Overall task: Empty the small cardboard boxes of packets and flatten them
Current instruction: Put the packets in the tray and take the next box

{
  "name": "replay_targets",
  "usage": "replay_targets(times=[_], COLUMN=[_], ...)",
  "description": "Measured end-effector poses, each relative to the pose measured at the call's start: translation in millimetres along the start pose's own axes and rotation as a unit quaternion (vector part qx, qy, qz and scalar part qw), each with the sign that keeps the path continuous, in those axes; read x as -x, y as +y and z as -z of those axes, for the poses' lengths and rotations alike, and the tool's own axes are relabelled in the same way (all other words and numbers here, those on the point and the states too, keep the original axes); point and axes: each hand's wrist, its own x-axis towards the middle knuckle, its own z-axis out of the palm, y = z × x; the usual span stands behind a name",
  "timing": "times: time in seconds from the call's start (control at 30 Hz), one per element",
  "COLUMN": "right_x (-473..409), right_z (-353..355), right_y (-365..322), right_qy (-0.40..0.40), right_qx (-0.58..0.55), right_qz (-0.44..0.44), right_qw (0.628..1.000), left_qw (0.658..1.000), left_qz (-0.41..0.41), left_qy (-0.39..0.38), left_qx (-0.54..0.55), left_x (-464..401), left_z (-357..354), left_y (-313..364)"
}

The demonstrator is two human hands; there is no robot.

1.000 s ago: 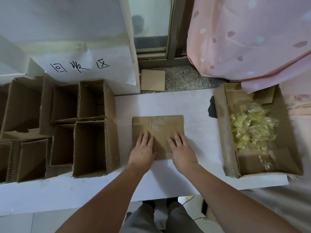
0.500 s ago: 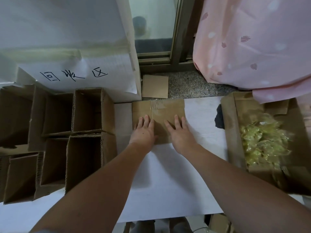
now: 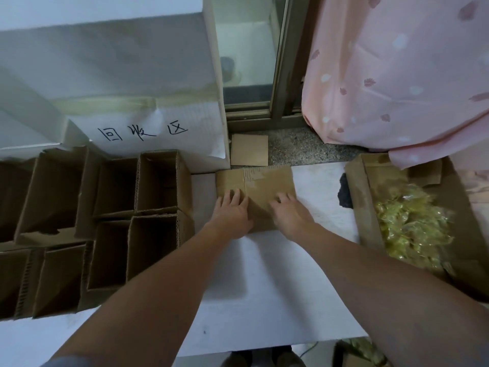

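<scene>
Pressing: left hand (image 3: 232,213) and right hand (image 3: 289,214), apart, fingers bent, on flattened box (image 3: 255,182)
Box position: table's (image 3: 238,274) far edge
Packets (image 3: 412,223): in tray (image 3: 361,207), right

Makeshift packing/recycling corner: handwritten sign (image 3: 143,131), open cardboard boxes (image 3: 156,181), pink curtain (image 3: 397,75), sliding door (image 3: 254,56).
</scene>
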Motion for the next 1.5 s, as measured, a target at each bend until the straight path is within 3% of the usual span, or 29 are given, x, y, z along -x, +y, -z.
replay_targets(times=[0.27, 0.4, 0.63, 0.83, 1.07, 1.27, 1.5], right_x=[39.3, 61.4, 94.6, 114.5, 142.8, 161.8, 166.1], right_z=[50.4, 98.5, 200.0, 246.2, 245.7, 215.8, 185.4], right_y=[-8.1, -15.3, -89.5, -185.2, -295.6, -376.0, -468.5], right_qy=[0.014, 0.033, 0.048, 0.075, 0.070, 0.048, 0.018], right_qx=[-0.006, 0.001, 0.040, 0.062, 0.076, 0.088, 0.123], right_qz=[0.024, 0.060, 0.144, 0.259, 0.395, 0.462, 0.503], right_qw=[1.000, 0.998, 0.988, 0.961, 0.913, 0.881, 0.855], left_qw=[0.997, 0.989, 0.974, 0.959, 0.930, 0.901, 0.889], left_qz=[-0.067, -0.094, -0.082, 0.002, 0.141, 0.257, 0.318], left_qy=[0.046, 0.115, 0.208, 0.283, 0.338, 0.332, 0.309], left_qx=[0.007, -0.023, -0.036, -0.028, 0.038, 0.110, 0.120], left_x=[40.4, 81.3, 177.7, 284.1, 396.5, 465.0, 511.6], left_z=[35.9, 78.3, 148.7, 177.5, 145.2, 99.5, 61.2], left_y=[-2.3, -4.9, -44.7, -91.7, -148.1, -185.9, -249.6])
